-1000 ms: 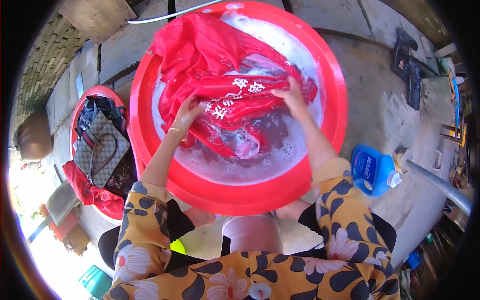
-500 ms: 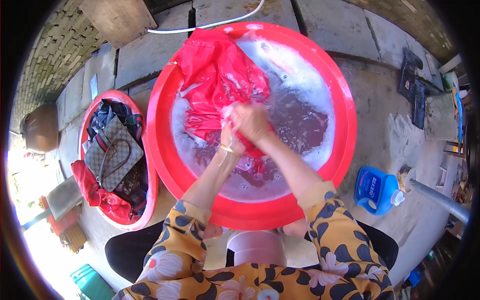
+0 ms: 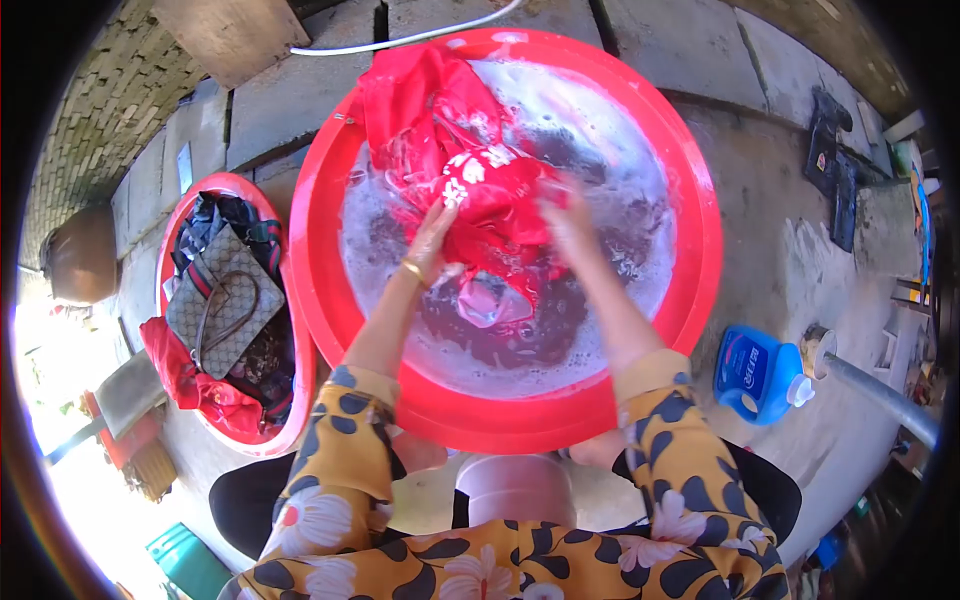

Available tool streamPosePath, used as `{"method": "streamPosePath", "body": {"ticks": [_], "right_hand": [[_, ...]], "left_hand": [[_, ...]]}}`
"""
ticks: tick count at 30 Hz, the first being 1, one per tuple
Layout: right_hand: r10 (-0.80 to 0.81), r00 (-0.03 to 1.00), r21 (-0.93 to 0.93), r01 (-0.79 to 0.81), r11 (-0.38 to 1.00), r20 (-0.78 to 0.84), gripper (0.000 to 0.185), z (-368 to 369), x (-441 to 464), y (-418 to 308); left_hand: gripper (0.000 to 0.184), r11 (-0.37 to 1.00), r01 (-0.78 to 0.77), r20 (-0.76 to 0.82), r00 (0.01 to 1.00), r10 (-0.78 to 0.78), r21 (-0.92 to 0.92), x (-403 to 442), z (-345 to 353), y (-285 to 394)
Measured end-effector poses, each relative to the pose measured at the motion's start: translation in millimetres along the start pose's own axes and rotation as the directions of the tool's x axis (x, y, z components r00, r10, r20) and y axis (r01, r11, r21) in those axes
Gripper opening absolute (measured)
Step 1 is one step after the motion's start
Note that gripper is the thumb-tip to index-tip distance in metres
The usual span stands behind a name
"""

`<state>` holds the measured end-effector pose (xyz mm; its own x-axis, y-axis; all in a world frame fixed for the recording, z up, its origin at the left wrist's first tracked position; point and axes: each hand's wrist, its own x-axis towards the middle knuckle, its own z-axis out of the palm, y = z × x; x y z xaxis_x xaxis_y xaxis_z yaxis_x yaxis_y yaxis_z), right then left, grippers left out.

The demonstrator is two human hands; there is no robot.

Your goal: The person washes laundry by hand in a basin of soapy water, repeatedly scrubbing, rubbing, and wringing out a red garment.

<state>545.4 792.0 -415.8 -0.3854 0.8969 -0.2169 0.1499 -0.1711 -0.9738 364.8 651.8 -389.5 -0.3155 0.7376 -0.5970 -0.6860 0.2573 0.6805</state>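
A wet red garment with a white print (image 3: 500, 200) lies bunched in soapy water inside the large red basin (image 3: 320, 240). My left hand (image 3: 432, 240) grips its left edge, fingers pointing away from me. On the opposite side of the cloth is my right hand (image 3: 572, 225), smeared by motion, so its fingers cannot be made out. Part of the garment rests up on the basin's far left wall. A pale, see-through patch of fabric (image 3: 492, 300) floats near the left wrist, which wears a gold-coloured bangle (image 3: 413, 268).
Left of the basin, a smaller pink-red tub (image 3: 300, 350) holds dark and red clothes and a patterned bag (image 3: 225, 300). A blue detergent jug (image 3: 757, 375) stands on the right beside a metal pole (image 3: 885, 400). A white hose (image 3: 410, 40) runs behind the basin.
My hands have moved apart from being pressed together on the garment, the right one shifting rightward. The garment's white print now shows between them.
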Motion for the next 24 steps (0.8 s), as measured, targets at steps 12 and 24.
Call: {"method": "streamPosePath", "body": {"ticks": [12,24], "right_hand": [[-0.673,0.665,-0.373,0.743,0.556,0.322,0.024,98.2,-56.3,-130.4],[-0.089,0.987,-0.530,0.005,0.848,-0.133,0.047,-102.8,24.9,-91.1]], "left_hand": [[0.028,0.906,0.175,0.318,0.947,-0.047,-0.385,-49.3,51.9,38.8],[0.045,0.179,-0.052,-0.088,0.716,0.693,0.982,-12.5,-20.1,138.6]]}}
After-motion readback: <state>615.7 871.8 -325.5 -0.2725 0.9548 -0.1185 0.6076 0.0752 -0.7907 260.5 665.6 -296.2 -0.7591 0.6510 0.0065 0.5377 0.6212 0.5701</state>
